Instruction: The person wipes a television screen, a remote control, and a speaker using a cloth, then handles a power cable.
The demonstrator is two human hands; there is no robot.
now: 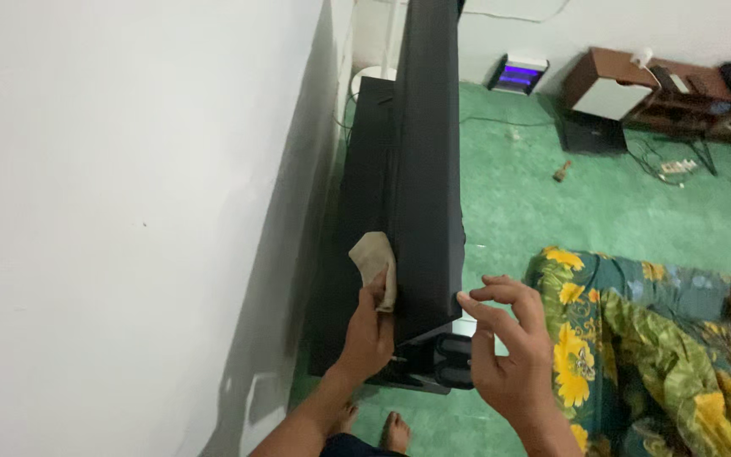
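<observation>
- Black and flat, the television panel (pixel 423 161) stands edge-on to you, running from the centre of the view up toward 12 o'clock, close beside the white wall (pixel 129 211).
- Your left hand (pixel 369 332) sits at 6 o'clock of the panel, its fingers clenched around a beige cloth (pixel 374 262) that is pressed against the panel's back face.
- Your right hand (pixel 509 355) is at 5 o'clock of the panel; its fingers (pixel 474 305) pinch the panel's lower corner, with the remaining ones loosely curled.
- Under that corner you can see the dark stand (pixel 433 364), and your bare feet (pixel 395 430) on the green floor (pixel 535 203).
- At 3 o'clock lies a flowered blanket (pixel 636 338); at 1 o'clock, well apart, a low brown shelf (pixel 653 89) holds small items.
</observation>
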